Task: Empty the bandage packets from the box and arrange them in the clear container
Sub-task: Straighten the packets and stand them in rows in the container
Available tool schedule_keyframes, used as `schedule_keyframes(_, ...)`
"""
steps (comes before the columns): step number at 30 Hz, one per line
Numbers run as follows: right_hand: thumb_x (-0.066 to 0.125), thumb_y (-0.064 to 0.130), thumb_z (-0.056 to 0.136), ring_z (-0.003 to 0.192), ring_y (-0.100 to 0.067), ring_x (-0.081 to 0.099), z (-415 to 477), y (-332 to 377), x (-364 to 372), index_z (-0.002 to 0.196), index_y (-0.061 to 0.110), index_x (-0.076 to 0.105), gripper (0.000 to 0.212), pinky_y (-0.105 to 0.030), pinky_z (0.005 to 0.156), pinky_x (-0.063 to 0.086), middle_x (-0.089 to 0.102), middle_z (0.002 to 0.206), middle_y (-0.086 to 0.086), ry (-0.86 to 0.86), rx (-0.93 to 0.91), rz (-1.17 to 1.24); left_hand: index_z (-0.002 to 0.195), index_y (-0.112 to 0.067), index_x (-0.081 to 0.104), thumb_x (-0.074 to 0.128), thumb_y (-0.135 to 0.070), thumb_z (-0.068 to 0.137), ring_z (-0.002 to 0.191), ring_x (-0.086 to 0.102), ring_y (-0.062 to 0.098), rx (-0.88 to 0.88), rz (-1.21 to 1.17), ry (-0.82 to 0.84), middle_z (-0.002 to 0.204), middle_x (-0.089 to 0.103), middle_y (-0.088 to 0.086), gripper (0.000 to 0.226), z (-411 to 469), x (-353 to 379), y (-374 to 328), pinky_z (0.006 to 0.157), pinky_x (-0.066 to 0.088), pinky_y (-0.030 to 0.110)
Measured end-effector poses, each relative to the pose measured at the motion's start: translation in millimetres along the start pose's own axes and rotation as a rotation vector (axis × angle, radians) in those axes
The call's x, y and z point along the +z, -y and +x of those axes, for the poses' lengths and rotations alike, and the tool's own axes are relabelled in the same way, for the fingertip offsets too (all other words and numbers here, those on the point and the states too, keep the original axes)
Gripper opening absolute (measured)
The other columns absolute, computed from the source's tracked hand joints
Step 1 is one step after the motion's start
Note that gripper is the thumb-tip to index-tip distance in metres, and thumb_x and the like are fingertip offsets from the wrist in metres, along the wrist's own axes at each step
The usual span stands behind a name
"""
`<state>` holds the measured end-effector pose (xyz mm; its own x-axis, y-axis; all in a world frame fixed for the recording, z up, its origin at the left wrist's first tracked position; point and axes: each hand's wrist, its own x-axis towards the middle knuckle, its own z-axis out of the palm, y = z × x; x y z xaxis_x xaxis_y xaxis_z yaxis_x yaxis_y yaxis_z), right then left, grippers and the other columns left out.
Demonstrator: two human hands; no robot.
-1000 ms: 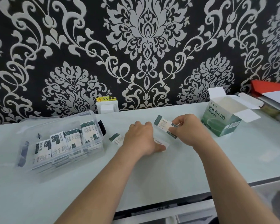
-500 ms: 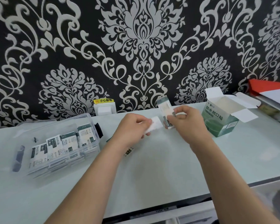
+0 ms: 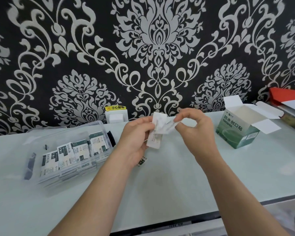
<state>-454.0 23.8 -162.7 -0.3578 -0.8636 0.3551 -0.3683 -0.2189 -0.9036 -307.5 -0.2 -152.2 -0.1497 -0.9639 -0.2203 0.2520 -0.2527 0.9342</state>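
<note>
My left hand (image 3: 134, 140) and my right hand (image 3: 196, 132) are raised above the middle of the table, together pinching a few white bandage packets (image 3: 158, 130) between the fingertips. One more packet (image 3: 141, 161) lies on the table, mostly hidden under my left wrist. The clear container (image 3: 66, 150) sits at the left with several green-and-white packets standing in rows inside. The green bandage box (image 3: 237, 132) stands at the right with its top flaps open, and its inside looks white.
A white wall socket (image 3: 116, 116) with a yellow warning label sits at the back edge behind my hands. A red folder and papers (image 3: 288, 97) lie at the far right. The pale table's front edge (image 3: 177, 223) runs below my forearms.
Both hands have lifted off the table and come together, bringing the packets up between them. The camera view has tilted slightly.
</note>
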Motion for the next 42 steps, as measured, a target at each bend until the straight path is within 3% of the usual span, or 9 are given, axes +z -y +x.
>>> schedule_keyframes(4, 0.06, 0.001, 0.081, 0.084, -0.01, 0.055, 0.5, 6.7, -1.0, 0.079, 0.02, 0.064, 0.019, -0.028, 0.074, 0.039, 0.066, 0.086, 0.004, 0.182, 0.479, 0.53, 0.104, -0.009, 0.066, 0.056, -0.003, 0.093, 0.078, 0.068, 0.015, 0.099, -0.129, -0.047, 0.091, 0.074, 0.007, 0.016, -1.8, 3.2, 1.4, 0.067, 0.054, 0.026)
schedule_keyframes(10, 0.062, 0.007, 0.085, 0.078, -0.011, 0.056, -0.9, 4.1, 6.7, 0.093, 0.013, 0.069, 0.012, -0.023, 0.063, 0.036, 0.069, 0.088, 0.0, 0.218, 0.655, 0.642, 0.099, -0.009, 0.065, 0.055, -0.009, 0.096, 0.069, 0.072, 0.012, 0.101, -0.144, -0.082, 0.084, 0.076, 0.005, 0.01, -4.6, 4.3, -0.7, 0.058, 0.056, 0.023)
schedule_keyframes(17, 0.065, -0.004, 0.083, 0.062, -0.009, 0.041, -0.9, 2.8, 5.8, 0.07, 0.02, 0.063, 0.027, -0.023, 0.056, 0.028, 0.055, 0.071, 0.002, 0.182, 0.477, 0.525, 0.092, -0.011, 0.068, 0.056, -0.015, 0.096, 0.068, 0.062, 0.015, -0.055, -0.106, -0.036, 0.075, 0.071, 0.004, 0.013, -4.8, -0.7, -3.7, 0.059, 0.055, 0.03)
schedule_keyframes(21, 0.057, -0.011, 0.081, 0.05, -0.007, 0.033, 1.2, 1.7, 4.0, 0.064, 0.017, 0.065, 0.034, -0.012, 0.044, 0.028, 0.045, 0.073, -0.009, 0.17, 0.204, 0.103, 0.101, -0.006, 0.066, 0.056, -0.02, 0.096, 0.057, 0.059, 0.016, -0.216, -0.051, 0.065, 0.077, 0.067, 0.009, 0.017, -7.4, -0.4, -3.2, 0.045, 0.046, 0.021)
schedule_keyframes(25, 0.052, -0.013, 0.079, 0.07, -0.002, 0.052, -5.8, 2.9, 14.6, 0.06, 0.025, 0.06, 0.044, -0.007, 0.064, 0.038, 0.057, 0.08, 0.008, 0.182, -0.06, -0.194, 0.088, -0.014, 0.064, 0.059, -0.022, 0.095, 0.052, 0.058, 0.011, -0.08, 0.18, -0.014, 0.07, 0.064, 0.003, 0.013, -8.2, 5.1, 11.7, 0.05, 0.046, 0.021)
schedule_keyframes(30, 0.043, 0.012, 0.098, 0.067, -0.011, 0.064, -15.3, 18.2, 29.1, 0.101, 0.015, 0.058, 0.016, -0.027, 0.062, 0.053, 0.068, 0.089, -0.005, 0.209, 0.488, 0.533, 0.103, -0.02, 0.055, 0.056, -0.017, 0.096, 0.066, 0.063, 0.018, 0.127, 0.054, -0.242, 0.084, 0.071, 0.007, 0.007, -5.1, 7.7, 20.2, 0.049, 0.047, 0.02)
schedule_keyframes(34, 0.041, 0.026, 0.104, 0.081, -0.022, 0.069, -19.6, 16.0, 32.2, 0.107, 0.004, 0.062, 0.031, -0.036, 0.068, 0.057, 0.072, 0.093, -0.013, 0.479, 0.688, 0.652, 0.11, -0.024, 0.049, 0.044, -0.017, 0.099, 0.07, 0.059, 0.019, 0.414, 0.578, -0.233, 0.075, 0.062, 0.005, 0.014, -7.0, 10.2, 28.3, 0.06, 0.045, 0.032)
schedule_keyframes(37, 0.036, 0.019, 0.104, 0.078, -0.023, 0.069, -13.9, 9.8, 29.9, 0.11, 0.006, 0.061, 0.029, -0.034, 0.066, 0.056, 0.073, 0.097, -0.013, 0.35, 0.706, 0.544, 0.127, -0.018, 0.043, 0.041, -0.014, 0.098, 0.093, 0.058, 0.018, 0.599, 0.972, -0.121, 0.098, 0.062, -0.003, 0.029, -9.6, 4.2, 21.3, 0.078, 0.043, 0.035)
schedule_keyframes(42, 0.034, 0.019, 0.101, 0.067, -0.021, 0.072, -2.8, 5.4, 14.3, 0.108, 0.013, 0.058, 0.025, -0.035, 0.074, 0.051, 0.074, 0.072, -0.006, 0.19, 0.726, 0.461, 0.133, -0.014, 0.036, 0.054, -0.021, 0.085, 0.121, 0.041, 0.031, 0.109, 1.798, 0.142, 0.129, 0.041, 0.011, 0.051, -20.9, -11.3, 13.9, 0.094, 0.041, 0.038)
